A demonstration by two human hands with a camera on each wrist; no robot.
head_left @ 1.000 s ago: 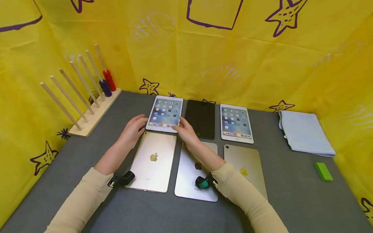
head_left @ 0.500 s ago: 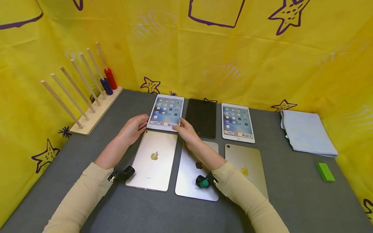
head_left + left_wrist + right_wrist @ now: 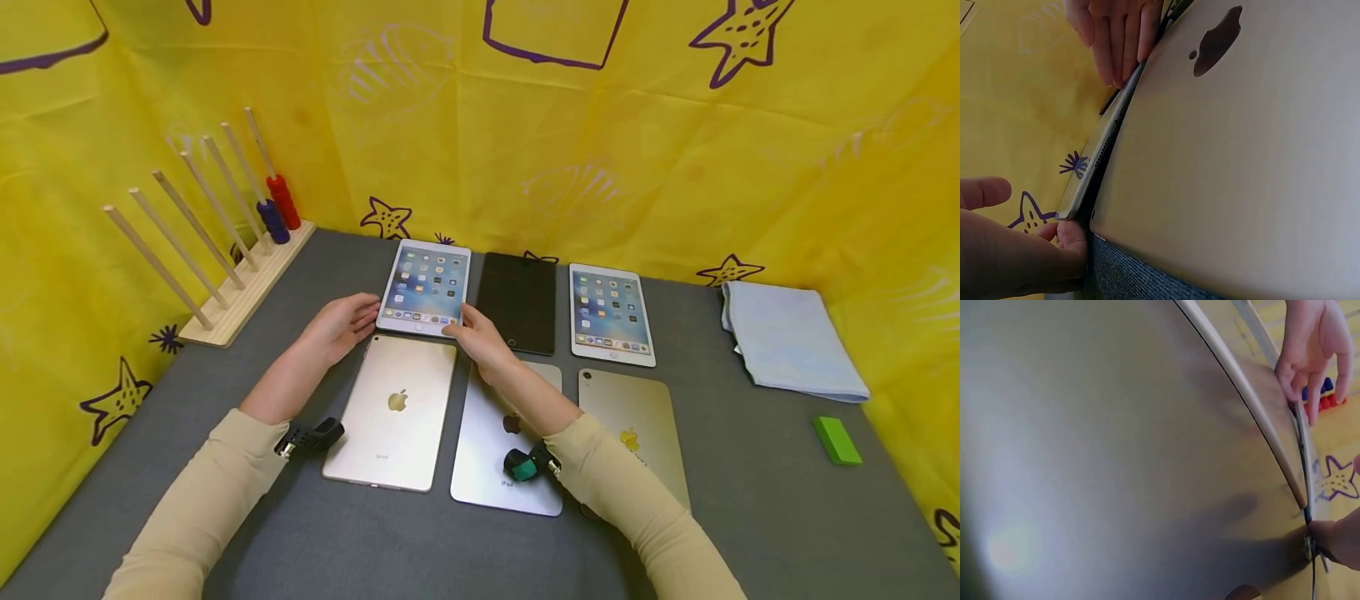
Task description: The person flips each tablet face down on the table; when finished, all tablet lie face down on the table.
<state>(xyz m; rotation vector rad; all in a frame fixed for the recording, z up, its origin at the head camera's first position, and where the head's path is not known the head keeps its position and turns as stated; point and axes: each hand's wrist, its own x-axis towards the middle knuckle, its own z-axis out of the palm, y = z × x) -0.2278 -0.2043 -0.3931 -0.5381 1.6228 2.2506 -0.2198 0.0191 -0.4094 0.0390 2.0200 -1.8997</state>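
Note:
A white tablet (image 3: 426,285) with its screen lit lies face up at the left end of the back row. My left hand (image 3: 341,327) is at its left edge, fingers loosely extended and fingertips right at the side. With my right hand (image 3: 483,340) I hold its lower right corner, thumb over the front and fingers along the right edge. Just below lies a gold-backed tablet (image 3: 396,412), face down, its logo large in the left wrist view. A silver tablet (image 3: 506,492) lies face down under my right forearm.
A black tablet (image 3: 517,304) and another white tablet (image 3: 611,315) continue the back row. A second gold tablet (image 3: 648,417) lies below them. The wooden peg rack (image 3: 247,296) with beads stands left. A blue cloth (image 3: 791,342) and a green block (image 3: 836,441) lie right.
The white tablet has shifted very slightly left between my hands. Both hands stay at its sides, and the other things have not moved.

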